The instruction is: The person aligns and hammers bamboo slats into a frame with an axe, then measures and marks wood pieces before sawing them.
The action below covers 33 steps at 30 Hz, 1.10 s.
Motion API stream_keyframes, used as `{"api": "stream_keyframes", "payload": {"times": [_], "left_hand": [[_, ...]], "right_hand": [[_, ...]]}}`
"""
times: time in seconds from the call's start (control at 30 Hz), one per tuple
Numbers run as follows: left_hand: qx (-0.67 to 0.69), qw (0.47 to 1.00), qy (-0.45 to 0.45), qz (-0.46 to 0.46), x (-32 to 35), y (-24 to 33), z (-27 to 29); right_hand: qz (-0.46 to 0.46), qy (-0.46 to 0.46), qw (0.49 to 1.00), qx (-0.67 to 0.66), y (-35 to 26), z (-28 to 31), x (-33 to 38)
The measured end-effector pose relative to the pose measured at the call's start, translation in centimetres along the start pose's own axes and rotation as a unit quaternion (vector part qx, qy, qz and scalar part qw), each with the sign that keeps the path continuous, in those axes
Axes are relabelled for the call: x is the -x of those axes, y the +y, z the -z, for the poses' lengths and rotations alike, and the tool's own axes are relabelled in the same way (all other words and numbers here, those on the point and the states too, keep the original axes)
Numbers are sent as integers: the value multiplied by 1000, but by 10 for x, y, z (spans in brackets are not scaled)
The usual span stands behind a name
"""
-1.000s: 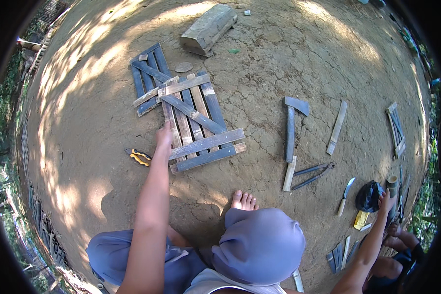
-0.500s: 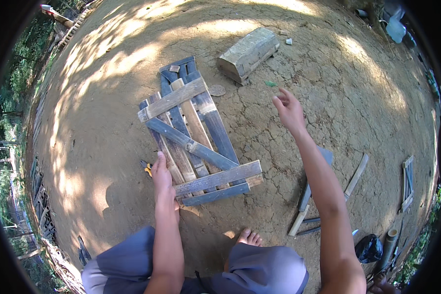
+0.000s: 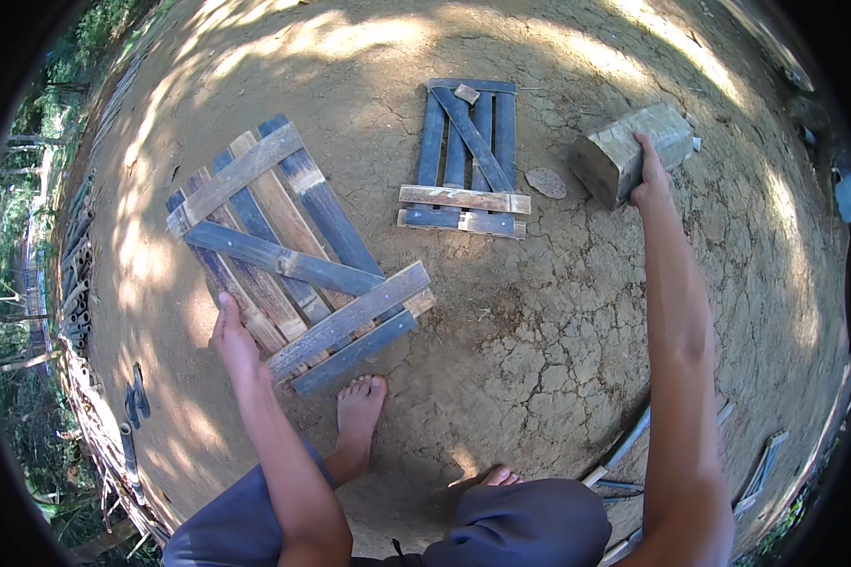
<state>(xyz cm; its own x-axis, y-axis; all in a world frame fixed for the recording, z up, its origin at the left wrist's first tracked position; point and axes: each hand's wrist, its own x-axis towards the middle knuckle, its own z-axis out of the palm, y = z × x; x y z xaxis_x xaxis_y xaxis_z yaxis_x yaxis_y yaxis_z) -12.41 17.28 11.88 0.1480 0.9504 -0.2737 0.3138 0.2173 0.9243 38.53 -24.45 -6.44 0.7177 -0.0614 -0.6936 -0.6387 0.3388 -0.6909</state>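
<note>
My left hand [image 3: 238, 345] grips the near left edge of a slatted bamboo panel [image 3: 274, 255], with the thumb on top and the other fingers hidden beneath. The panel is tilted and has long slats, two crosspieces and a diagonal brace. My right arm reaches far out, and my right hand [image 3: 651, 180] is closed on the near right side of a thick squared wooden block [image 3: 610, 161]; most of its fingers are hidden. Between the two lies a second, smaller slatted panel [image 3: 459, 142], flat on the ground, with a small wood chip [image 3: 466, 94] on its far end.
A dry brown leaf [image 3: 546, 182] lies beside the block on cracked earth [image 3: 539, 321]. My bare foot [image 3: 360, 406] stands just below the held panel. Loose strips [image 3: 624, 444] and a small frame [image 3: 761, 472] lie at the near right. Sandals [image 3: 137, 397] and stacked bamboo [image 3: 78, 274] are at the left.
My left hand has carried the held panel to the left, uncovering the smaller panel behind it. My right hand, formerly in the air, has taken hold of the wooden block. The view has shifted.
</note>
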Motion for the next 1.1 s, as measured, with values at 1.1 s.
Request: {"api": "stream_keyframes", "payload": {"times": [1.1], "left_hand": [[-262,789,-518,-202,153,-78,-394]], "right_hand": [[-109,258,833,478,421,228,523]]}}
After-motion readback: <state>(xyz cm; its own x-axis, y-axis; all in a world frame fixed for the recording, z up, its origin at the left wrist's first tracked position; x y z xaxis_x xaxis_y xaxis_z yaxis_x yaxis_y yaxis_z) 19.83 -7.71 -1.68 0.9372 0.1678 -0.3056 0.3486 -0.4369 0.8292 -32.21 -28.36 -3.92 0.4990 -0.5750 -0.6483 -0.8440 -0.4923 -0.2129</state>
